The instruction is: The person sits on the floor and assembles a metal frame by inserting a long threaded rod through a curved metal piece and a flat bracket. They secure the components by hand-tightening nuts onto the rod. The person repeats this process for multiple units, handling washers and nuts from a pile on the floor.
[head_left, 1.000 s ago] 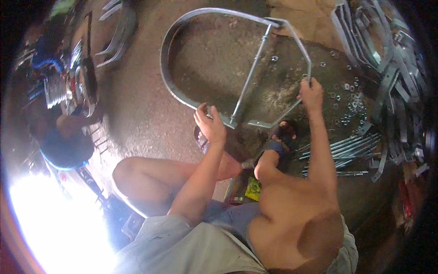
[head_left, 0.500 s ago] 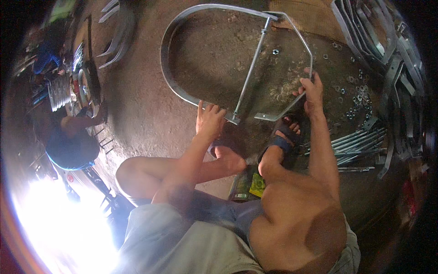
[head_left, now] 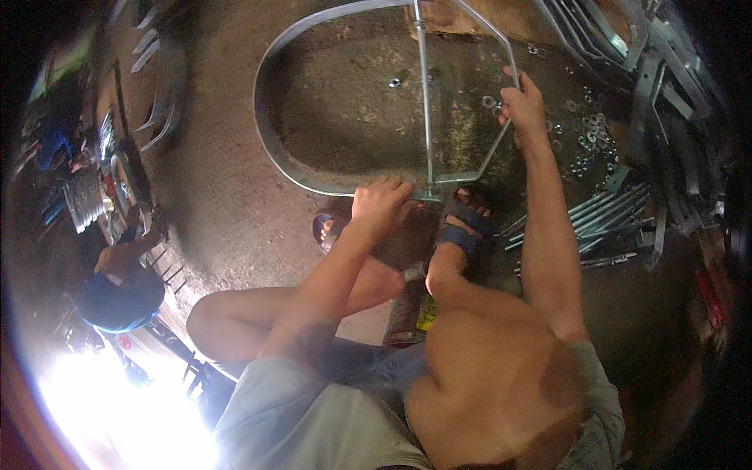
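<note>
A large U-shaped flat metal strap (head_left: 262, 117) lies over the floor in front of me, its curve to the left. Across its ends runs a threaded rod (head_left: 428, 110), with a nut near its far end. Beyond the rod, an angled metal bracket (head_left: 484, 160) spans the right side, its near end meeting the strap's near end. My left hand (head_left: 381, 205) is closed over the strap's near side, just left of the rod. My right hand (head_left: 523, 110) is wrapped round the bracket's right side. My right foot in a sandal (head_left: 466, 219) is just below that joint.
A single nut (head_left: 395, 82) lies inside the loop. Scattered nuts and washers (head_left: 595, 141) and a pile of threaded rods (head_left: 583, 219) are at the right. Bent metal straps (head_left: 666, 86) are heaped far right. Another person (head_left: 121, 290) sits at the left among metal parts.
The bracket has swung toward the strap, so its near end now meets the strap's end, where a gap showed before. My left hand slid rightward; the view has shifted too.
</note>
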Demonstrator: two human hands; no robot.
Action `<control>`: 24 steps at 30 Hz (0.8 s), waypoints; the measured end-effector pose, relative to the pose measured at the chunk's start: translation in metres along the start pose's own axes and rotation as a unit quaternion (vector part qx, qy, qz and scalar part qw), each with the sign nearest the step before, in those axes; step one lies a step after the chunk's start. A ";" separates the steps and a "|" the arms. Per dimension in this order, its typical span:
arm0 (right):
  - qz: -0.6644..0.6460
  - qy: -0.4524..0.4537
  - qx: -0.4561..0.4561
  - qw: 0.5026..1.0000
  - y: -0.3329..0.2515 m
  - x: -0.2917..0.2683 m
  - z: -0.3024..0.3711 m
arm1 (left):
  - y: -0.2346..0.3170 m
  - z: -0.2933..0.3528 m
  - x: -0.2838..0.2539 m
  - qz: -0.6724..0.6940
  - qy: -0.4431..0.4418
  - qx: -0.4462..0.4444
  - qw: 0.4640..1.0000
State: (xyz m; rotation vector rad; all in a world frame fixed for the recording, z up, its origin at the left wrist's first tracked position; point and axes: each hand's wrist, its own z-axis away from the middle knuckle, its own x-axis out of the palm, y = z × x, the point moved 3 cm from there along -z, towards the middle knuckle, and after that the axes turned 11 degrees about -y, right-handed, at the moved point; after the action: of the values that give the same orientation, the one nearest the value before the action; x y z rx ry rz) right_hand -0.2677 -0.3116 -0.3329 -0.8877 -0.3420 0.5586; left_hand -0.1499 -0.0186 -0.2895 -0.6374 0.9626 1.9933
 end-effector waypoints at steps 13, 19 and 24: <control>-0.104 0.031 -0.050 0.993 0.030 0.002 0.014 | 0.002 -0.034 -0.026 -0.072 -0.023 0.053 0.996; -0.139 0.043 -0.051 0.988 0.054 0.005 0.022 | 0.007 -0.037 -0.008 -0.088 -0.018 0.026 0.996; -0.176 0.052 -0.027 0.983 0.037 0.016 0.038 | 0.013 -0.045 -0.028 -0.117 -0.048 0.035 0.991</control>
State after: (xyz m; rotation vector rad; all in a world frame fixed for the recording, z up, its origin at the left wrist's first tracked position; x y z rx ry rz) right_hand -0.2850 -0.2593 -0.3390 -0.8794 -0.4101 0.1764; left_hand -0.1422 -0.0724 -0.2906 -0.5824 0.8548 1.7606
